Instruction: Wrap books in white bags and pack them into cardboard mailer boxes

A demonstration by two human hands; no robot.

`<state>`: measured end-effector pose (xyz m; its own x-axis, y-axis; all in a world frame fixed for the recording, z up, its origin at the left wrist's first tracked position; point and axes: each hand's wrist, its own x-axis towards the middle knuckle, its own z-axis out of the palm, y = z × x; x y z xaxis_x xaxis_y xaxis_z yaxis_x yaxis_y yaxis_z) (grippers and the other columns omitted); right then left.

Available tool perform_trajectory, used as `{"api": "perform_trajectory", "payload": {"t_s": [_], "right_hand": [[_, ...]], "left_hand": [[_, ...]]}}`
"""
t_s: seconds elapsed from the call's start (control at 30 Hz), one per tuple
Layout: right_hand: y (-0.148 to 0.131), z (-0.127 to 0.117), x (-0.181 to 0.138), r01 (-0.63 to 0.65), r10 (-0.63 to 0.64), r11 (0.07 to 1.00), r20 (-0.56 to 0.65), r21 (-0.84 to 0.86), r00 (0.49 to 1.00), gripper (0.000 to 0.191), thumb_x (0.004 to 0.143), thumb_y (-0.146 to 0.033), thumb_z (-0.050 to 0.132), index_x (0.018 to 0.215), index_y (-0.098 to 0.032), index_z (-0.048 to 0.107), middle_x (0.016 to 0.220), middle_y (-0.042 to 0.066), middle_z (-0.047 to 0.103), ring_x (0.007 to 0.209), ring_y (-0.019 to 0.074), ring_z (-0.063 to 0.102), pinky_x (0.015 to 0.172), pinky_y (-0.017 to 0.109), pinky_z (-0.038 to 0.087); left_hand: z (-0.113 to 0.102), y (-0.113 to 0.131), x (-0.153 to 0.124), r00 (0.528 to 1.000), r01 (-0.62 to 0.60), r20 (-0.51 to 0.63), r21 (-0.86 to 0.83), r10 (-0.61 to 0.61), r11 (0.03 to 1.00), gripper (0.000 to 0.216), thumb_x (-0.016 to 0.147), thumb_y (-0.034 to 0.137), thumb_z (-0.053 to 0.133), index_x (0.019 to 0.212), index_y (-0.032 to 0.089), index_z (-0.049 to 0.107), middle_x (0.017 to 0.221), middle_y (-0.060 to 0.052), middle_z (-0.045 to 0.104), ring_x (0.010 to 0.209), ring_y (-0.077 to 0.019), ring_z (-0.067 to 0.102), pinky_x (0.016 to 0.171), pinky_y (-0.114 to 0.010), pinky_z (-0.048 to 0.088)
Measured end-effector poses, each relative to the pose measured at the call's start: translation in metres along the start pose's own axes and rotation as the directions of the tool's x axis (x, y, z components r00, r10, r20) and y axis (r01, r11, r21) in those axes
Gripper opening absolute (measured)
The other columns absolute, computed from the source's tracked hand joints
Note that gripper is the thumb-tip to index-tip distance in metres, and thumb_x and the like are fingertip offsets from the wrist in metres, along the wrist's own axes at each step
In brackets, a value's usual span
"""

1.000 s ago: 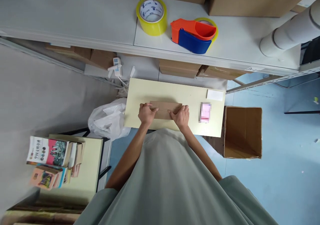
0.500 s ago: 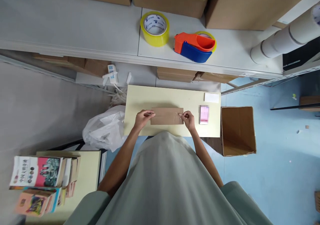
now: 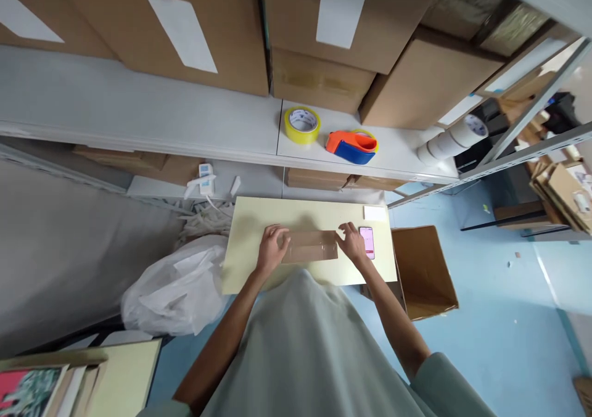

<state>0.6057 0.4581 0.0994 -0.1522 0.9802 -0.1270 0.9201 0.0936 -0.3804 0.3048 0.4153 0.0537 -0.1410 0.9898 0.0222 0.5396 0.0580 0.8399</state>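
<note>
A flat brown cardboard piece [image 3: 309, 247] lies on a small pale yellow table [image 3: 259, 216] in front of me. My left hand [image 3: 272, 248] rests on its left end, fingers curled over the edge. My right hand [image 3: 351, 242] is at its right end with fingers bent down onto it. A phone [image 3: 367, 242] lies just right of my right hand. A white card [image 3: 374, 213] sits at the table's far right corner.
On the grey shelf [image 3: 139, 115] behind the table stand a yellow tape roll [image 3: 301, 124] and an orange-and-blue tape dispenser [image 3: 351, 145], with large cardboard boxes [image 3: 139, 22] above. An open cardboard box [image 3: 423, 269] is on the blue floor at right. A white plastic bag [image 3: 173, 287] lies at left.
My head has tilted up, so more of the shelf and boxes shows. My right hand has shifted from a pinch at the cardboard's right edge to lying over its end.
</note>
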Motion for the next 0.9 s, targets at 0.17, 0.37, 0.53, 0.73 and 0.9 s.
{"api": "perform_trajectory", "payload": {"t_s": [0.17,0.37,0.53,0.73,0.9], "right_hand": [[-0.048,-0.110,0.082,0.134,-0.208,0.970,-0.410,-0.202,0.888,0.047,0.114,-0.053,0.047,0.142,-0.017,0.059,0.138,0.021,0.066,0.131,0.0353,0.061,0.109,0.047,0.050],[-0.084,-0.172,0.176,0.020,-0.127,0.922,-0.251,-0.388,0.960,0.061,0.105,-0.039,0.065,0.152,-0.004,0.049,0.147,0.030,0.066,0.137,0.0393,0.060,0.120,0.049,0.041],[-0.091,-0.174,0.192,-0.005,-0.068,0.885,-0.139,-0.466,0.988,0.058,0.107,-0.043,0.066,0.145,-0.002,0.052,0.130,0.029,0.076,0.122,0.0366,0.071,0.113,0.042,0.047],[-0.093,-0.153,0.119,0.080,-0.159,0.876,-0.128,-0.476,0.979,0.049,0.111,-0.053,0.056,0.137,-0.012,0.054,0.121,0.024,0.078,0.109,0.0381,0.077,0.088,0.042,0.059],[-0.104,-0.136,0.033,0.365,-0.427,0.842,-0.078,-0.397,0.901,0.051,0.111,-0.059,0.056,0.138,-0.017,0.052,0.116,0.021,0.078,0.110,0.0386,0.077,0.085,0.048,0.065]], "left_hand": [[-0.030,0.074,0.061,0.970,-0.187,-0.176,-0.102,0.167,0.977,0.026,0.100,0.021,0.059,0.123,0.024,0.072,0.117,-0.006,0.083,0.114,-0.0246,0.078,0.111,-0.041,0.058],[-0.066,0.155,0.103,0.923,-0.286,-0.306,-0.146,0.232,0.947,0.025,0.098,0.034,0.073,0.120,0.024,0.076,0.095,-0.002,0.084,0.100,-0.0230,0.080,0.103,-0.037,0.059],[-0.075,0.164,0.085,0.946,-0.294,-0.213,-0.258,0.243,0.920,0.026,0.107,0.041,0.060,0.112,0.023,0.078,0.079,-0.002,0.080,0.081,-0.0203,0.079,0.087,-0.032,0.061],[-0.087,0.135,0.044,0.948,-0.291,-0.220,-0.323,0.228,0.901,0.030,0.108,0.028,0.048,0.125,0.023,0.073,0.116,-0.007,0.083,0.106,-0.0210,0.080,0.099,-0.035,0.063],[-0.099,0.126,0.017,0.946,-0.297,-0.240,-0.380,0.216,0.876,0.029,0.108,0.030,0.057,0.133,0.025,0.070,0.135,-0.008,0.077,0.119,-0.0216,0.076,0.101,-0.036,0.065]]}}
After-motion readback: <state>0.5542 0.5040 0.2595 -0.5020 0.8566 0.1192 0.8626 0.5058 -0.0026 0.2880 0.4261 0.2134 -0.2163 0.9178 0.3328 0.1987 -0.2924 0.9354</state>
